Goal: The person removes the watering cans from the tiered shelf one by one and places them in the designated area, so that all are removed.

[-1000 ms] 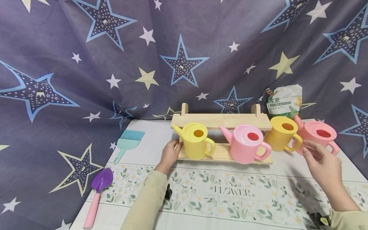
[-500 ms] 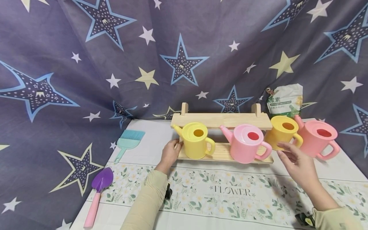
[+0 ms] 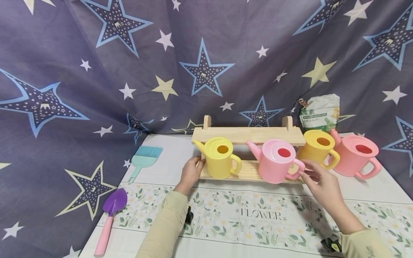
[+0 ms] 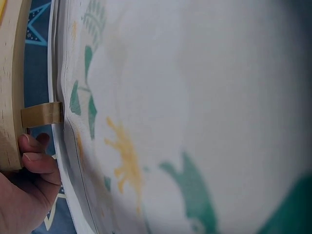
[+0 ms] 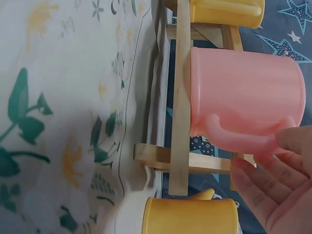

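A yellow watering can [image 3: 219, 163] and a pink watering can [image 3: 274, 166] stand on the lower board of a two-tier wooden shelf [image 3: 245, 172]. My left hand [image 3: 190, 173] grips the shelf's left end; in the left wrist view its fingertips [image 4: 34, 156] curl against the board's edge. At the right, my right hand [image 3: 322, 182] reaches to the pink can's handle. The right wrist view has one finger touching that handle [image 5: 243, 141], while the other fingers spread beside it, not closed round it.
Right of the shelf stand a darker yellow watering can [image 3: 311, 147] and a coral-pink watering can [image 3: 351, 157], before a white bag [image 3: 319, 113]. A teal brush [image 3: 143, 159] and a purple trowel [image 3: 111, 218] lie at left. A starry curtain [image 3: 258, 71] hangs behind.
My right hand has moved left, from beside the coral-pink can past the darker yellow one to the pink can's handle. The left hand has stayed at the shelf's end.
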`<state>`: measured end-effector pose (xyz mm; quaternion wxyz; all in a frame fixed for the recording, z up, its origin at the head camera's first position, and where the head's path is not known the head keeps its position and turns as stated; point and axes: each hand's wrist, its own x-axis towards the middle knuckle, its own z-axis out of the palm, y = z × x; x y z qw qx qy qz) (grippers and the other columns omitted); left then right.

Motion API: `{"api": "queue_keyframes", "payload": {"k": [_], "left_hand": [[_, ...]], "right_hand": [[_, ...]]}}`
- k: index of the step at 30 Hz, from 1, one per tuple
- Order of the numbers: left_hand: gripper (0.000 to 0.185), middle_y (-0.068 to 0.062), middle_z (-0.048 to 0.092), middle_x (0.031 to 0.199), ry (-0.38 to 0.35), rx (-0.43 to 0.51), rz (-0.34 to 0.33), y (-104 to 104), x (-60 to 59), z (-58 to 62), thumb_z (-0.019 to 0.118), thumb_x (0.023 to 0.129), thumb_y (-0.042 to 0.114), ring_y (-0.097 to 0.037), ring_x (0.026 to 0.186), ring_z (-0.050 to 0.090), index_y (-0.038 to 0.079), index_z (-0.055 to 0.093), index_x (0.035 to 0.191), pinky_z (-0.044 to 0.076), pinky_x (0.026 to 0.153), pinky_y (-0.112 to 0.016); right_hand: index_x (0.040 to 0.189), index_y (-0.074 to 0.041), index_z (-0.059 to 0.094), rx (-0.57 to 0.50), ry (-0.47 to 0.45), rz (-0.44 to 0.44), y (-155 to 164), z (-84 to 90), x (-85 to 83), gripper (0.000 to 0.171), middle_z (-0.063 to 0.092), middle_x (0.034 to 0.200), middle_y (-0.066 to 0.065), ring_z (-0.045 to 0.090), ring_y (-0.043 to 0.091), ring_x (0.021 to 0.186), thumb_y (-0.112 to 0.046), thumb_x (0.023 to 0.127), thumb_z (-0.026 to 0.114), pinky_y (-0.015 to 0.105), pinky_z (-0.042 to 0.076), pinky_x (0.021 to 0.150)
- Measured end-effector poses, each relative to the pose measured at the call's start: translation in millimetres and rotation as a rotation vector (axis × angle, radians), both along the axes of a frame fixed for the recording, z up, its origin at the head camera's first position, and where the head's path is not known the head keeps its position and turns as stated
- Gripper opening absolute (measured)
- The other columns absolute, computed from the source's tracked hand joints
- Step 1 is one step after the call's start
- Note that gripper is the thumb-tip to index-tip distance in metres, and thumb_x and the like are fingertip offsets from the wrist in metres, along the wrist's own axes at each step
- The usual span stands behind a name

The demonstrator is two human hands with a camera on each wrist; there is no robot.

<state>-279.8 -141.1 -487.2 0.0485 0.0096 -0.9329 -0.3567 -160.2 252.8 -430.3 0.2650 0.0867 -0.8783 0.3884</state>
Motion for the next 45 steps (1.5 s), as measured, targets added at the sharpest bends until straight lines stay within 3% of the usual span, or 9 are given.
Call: {"api": "queue_keyframes", "payload": {"k": [4,8,11,17,24,28,31,36,45], "left_hand": [[0.041,-0.003,0.053,0.12,-0.009,0.0,0.004,0,-0.5,-0.2,0.045,0.089,0.043,-0.021,0.112,0.047,0.018,0.053,0.12,0.039,0.093,-0.04],[0.041,-0.004,0.053,0.12,-0.017,0.006,0.003,0,-0.4,0.1,0.045,0.089,0.043,-0.022,0.112,0.048,0.017,0.053,0.12,0.04,0.093,-0.04],[0.041,-0.004,0.053,0.119,-0.01,0.0,0.007,0,-0.3,0.3,0.045,0.089,0.043,-0.022,0.112,0.048,0.017,0.054,0.12,0.039,0.094,-0.04],[0.04,-0.004,0.054,0.118,0.004,-0.004,0.009,1,0.0,1.1,0.046,0.089,0.042,-0.022,0.111,0.048,0.016,0.054,0.119,0.039,0.094,-0.039],[0.04,-0.004,0.055,0.117,0.015,-0.005,0.002,1,0.2,1.3,0.046,0.089,0.041,-0.022,0.11,0.049,0.016,0.054,0.119,0.04,0.093,-0.04],[0.04,-0.004,0.055,0.117,0.01,-0.002,0.002,1,0.3,1.3,0.045,0.09,0.042,-0.022,0.11,0.049,0.016,0.054,0.119,0.041,0.092,-0.039],[0.04,-0.004,0.054,0.117,0.0,0.001,0.001,1,0.5,1.1,0.045,0.09,0.042,-0.021,0.109,0.05,0.016,0.054,0.119,0.041,0.092,-0.039],[0.04,-0.004,0.055,0.117,0.003,-0.005,0.001,1,0.4,0.0,0.045,0.09,0.042,-0.021,0.108,0.05,0.017,0.054,0.118,0.041,0.091,-0.038],[0.04,-0.005,0.054,0.118,0.012,0.007,-0.005,0,1.1,1.3,0.046,0.089,0.042,-0.023,0.111,0.049,0.016,0.054,0.119,0.04,0.093,-0.04]], "right_hand": [[0.11,-0.006,0.058,0.041,-0.023,-0.047,-2,-1.5,-0.5,0.031,0.062,0.1,0.01,0.058,0.001,0.083,-0.009,0.08,0.065,0.002,0.042,0.067],[0.11,-0.006,0.057,0.061,-0.059,-0.071,-3,-3.9,-0.7,0.029,0.062,0.101,0.011,0.061,0.024,0.085,-0.014,0.083,0.062,0.022,0.05,0.069],[0.11,-0.006,0.056,0.057,-0.071,-0.068,-3,-4.4,-0.9,0.028,0.062,0.102,0.012,0.061,0.027,0.087,-0.015,0.084,0.061,0.034,0.049,0.07],[0.11,-0.007,0.054,0.066,-0.075,-0.054,-4,-5.0,-0.8,0.027,0.062,0.098,0.008,0.059,0.022,0.089,-0.012,0.084,0.059,0.036,0.049,0.072],[0.109,-0.004,0.05,0.048,-0.079,-0.022,-7,-8.6,0.6,0.023,0.062,0.096,0.012,0.058,0.029,0.091,-0.011,0.087,0.054,0.045,0.048,0.073],[0.108,-0.008,0.051,0.03,-0.06,-0.001,-4,-15.1,-1.1,0.022,0.061,0.094,0.007,0.057,0.015,0.089,-0.014,0.087,0.055,0.025,0.052,0.07],[0.107,-0.009,0.052,0.016,-0.046,0.023,-4,-14.8,0.6,0.021,0.061,0.094,0.005,0.057,0.008,0.084,-0.013,0.087,0.056,0.008,0.047,0.065],[0.106,-0.006,0.051,0.005,-0.047,0.047,-8,-7.1,8.9,0.021,0.061,0.094,0.007,0.058,0.008,0.079,-0.006,0.086,0.056,0.005,0.044,0.064],[0.109,-0.008,0.051,0.004,-0.077,-0.014,0,-1.9,24.5,0.027,0.061,0.094,0.01,0.061,0.003,0.07,-0.004,0.084,0.058,0.007,0.047,0.06]]}}
